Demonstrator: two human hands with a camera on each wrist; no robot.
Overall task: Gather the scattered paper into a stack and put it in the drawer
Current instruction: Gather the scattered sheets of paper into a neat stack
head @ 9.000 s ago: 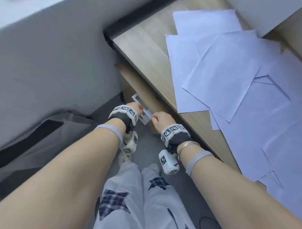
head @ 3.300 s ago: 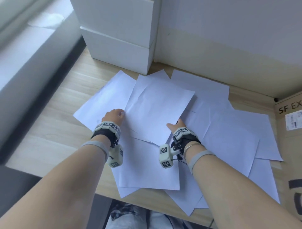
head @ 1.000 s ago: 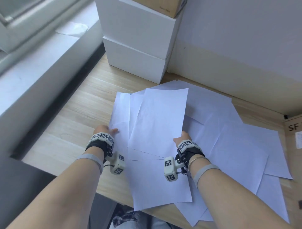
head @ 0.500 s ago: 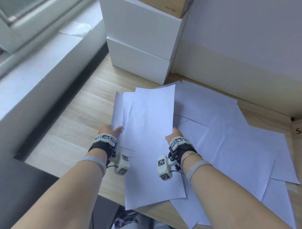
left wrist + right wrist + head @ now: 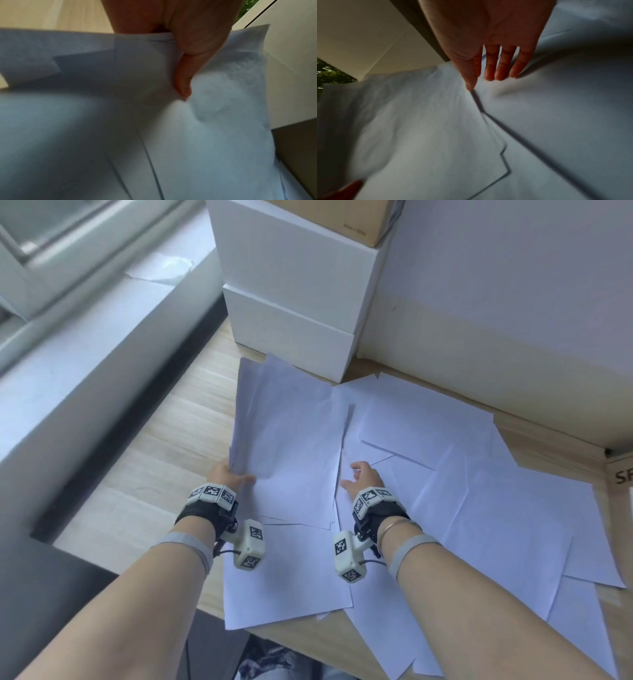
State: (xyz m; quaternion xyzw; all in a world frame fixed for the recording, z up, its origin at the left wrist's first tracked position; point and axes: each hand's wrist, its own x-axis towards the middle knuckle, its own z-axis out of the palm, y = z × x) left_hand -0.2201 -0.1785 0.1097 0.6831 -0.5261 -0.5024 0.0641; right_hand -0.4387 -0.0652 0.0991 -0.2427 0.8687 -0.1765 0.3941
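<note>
My left hand point(image 5: 227, 479) pinches the left edge of a small bundle of white sheets point(image 5: 291, 446), thumb on top, the rest of that hand under — the left wrist view shows the thumb point(image 5: 184, 75) pressed on the top sheet. The bundle's long axis runs away from me, toward the white boxes point(image 5: 294, 302) at the back of the desk point(image 5: 164, 446), its left side lifted off the wood.

My right hand point(image 5: 363, 479) is open, fingers straight and together, fingertips point(image 5: 498, 75) resting on loose paper just right of the bundle's right edge. The loose sheets point(image 5: 479, 491) fan out to the right and toward me, overlapping at odd angles — so the right hand is nearer them and I judge it should sweep them left into the bundle.

One sheet point(image 5: 284, 577) hangs over the near desk edge, under my wrists. Drawer not in view.

Writing: small dark print on the brown carton point(image 5: 342, 220) atop the boxes, too small to read. On the brown box point(image 5: 620, 477) at the far right, "SF", cut off by the frame.
</note>
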